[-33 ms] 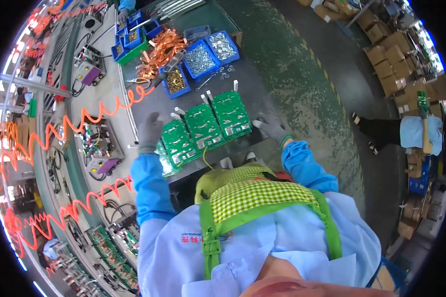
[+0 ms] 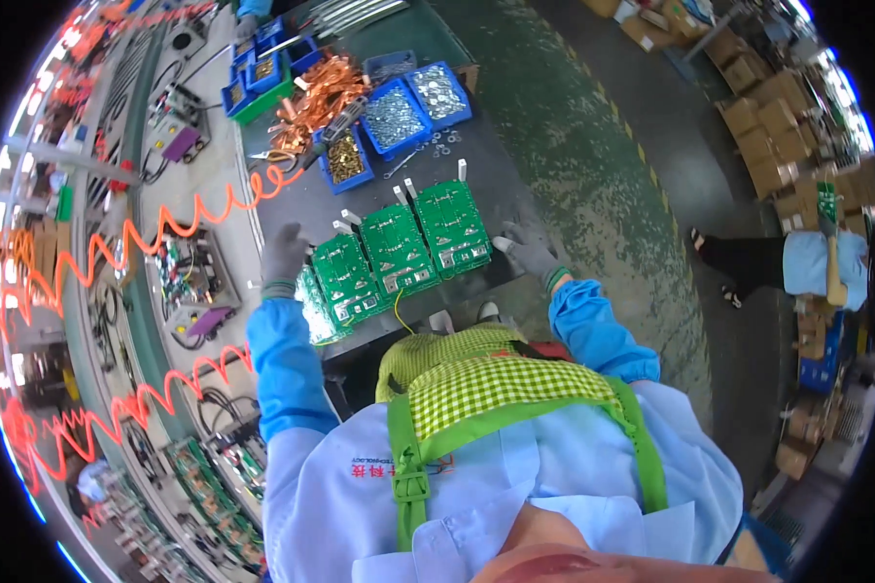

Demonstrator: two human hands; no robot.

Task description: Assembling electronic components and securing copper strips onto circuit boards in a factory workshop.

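Three green circuit boards lie side by side on the dark bench in front of me: a left board [image 2: 345,275], a middle board [image 2: 396,243] and a right board [image 2: 452,222]. Pale upright metal tabs stand along their far edges. My left hand [image 2: 284,255], in a grey glove, is beside the left board's outer edge, its fingers apart and holding nothing. At the right board's outer side, my gloved right hand [image 2: 530,249] is open with spread fingers. Its thumb is close to the board edge; I cannot tell if it touches. A thin yellow-green wire [image 2: 399,309] hangs at the near side.
Beyond the boards are blue bins of washers [image 2: 395,117], a bin of brass parts [image 2: 345,160], copper pieces [image 2: 329,89], a power screwdriver [image 2: 340,126] and pliers [image 2: 277,155]. An orange coiled hose [image 2: 199,212] crosses at left. A person [image 2: 809,260] stands in the aisle at right.
My left hand and forearm have shifted slightly left, away from the left board. My right hand stays almost in place, and the boards lie as before.
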